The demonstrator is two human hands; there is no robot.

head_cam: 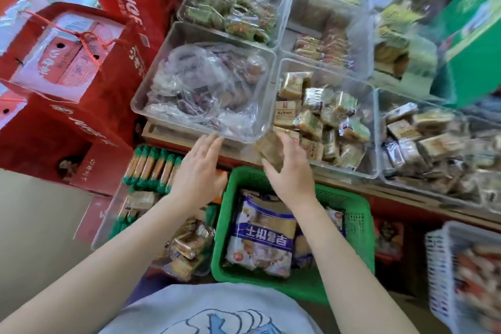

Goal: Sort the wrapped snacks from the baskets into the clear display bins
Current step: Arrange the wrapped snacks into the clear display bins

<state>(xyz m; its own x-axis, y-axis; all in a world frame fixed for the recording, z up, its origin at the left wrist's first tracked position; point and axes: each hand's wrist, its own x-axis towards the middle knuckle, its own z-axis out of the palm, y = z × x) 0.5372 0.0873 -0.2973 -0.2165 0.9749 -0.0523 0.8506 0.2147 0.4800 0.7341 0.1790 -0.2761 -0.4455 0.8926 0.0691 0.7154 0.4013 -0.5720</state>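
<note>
Head view: right hand grips a brown wrapped snack, held over the near edge of a clear bin of similar snacks; left hand open, fingers spread, holding nothing, near the rim of the adjacent bin; green basket below both hands, holding a blue packet; red boxes at left

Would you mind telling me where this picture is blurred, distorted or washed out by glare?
Head view: wide-angle bending curves the clear display bins and red juice cartons; motion blur smears the wrapped snack in the right hand, the white basket and the green box; glare whitens the bin walls; the left hand and green basket read fairly sharp.
</note>
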